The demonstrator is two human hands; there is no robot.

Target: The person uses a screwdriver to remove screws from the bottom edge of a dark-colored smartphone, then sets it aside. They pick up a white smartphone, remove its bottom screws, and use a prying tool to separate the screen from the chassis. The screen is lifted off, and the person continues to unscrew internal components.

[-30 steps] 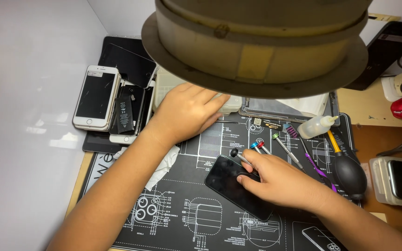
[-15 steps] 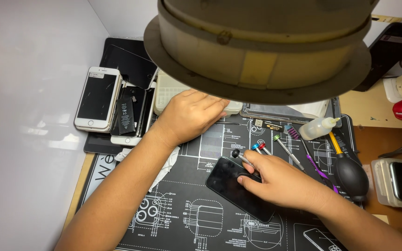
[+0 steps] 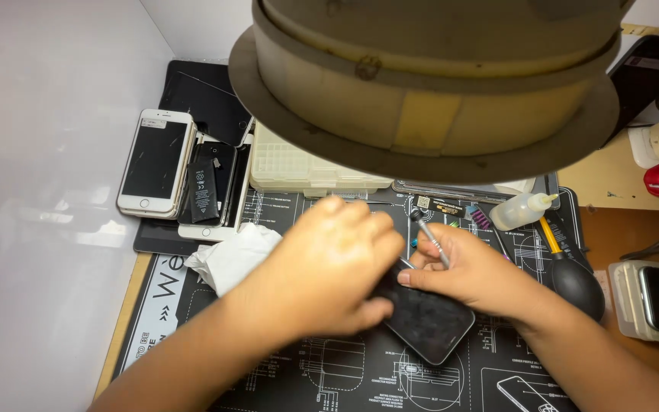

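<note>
The dark phone (image 3: 429, 324) under both hands has a dusty, smudged glass face, dull rather than shiny. The thin tool (image 3: 430, 238) in the right hand (image 3: 474, 276) is bright polished metal. The mat (image 3: 329, 374) looks like matt black rubber with white printed lines. Beside the left hand (image 3: 326, 267) lies a crumpled white tissue (image 3: 232, 255), soft and creased. The white phone (image 3: 155, 162) has a glossy black screen in a smooth pale frame. The parts box (image 3: 299, 169) is cloudy, ribbed plastic. The blower (image 3: 577, 284) is matt black rubber. The small bottle (image 3: 520, 211) is translucent soft plastic. The worktop (image 3: 619, 179) edge is bare light wood.
</note>
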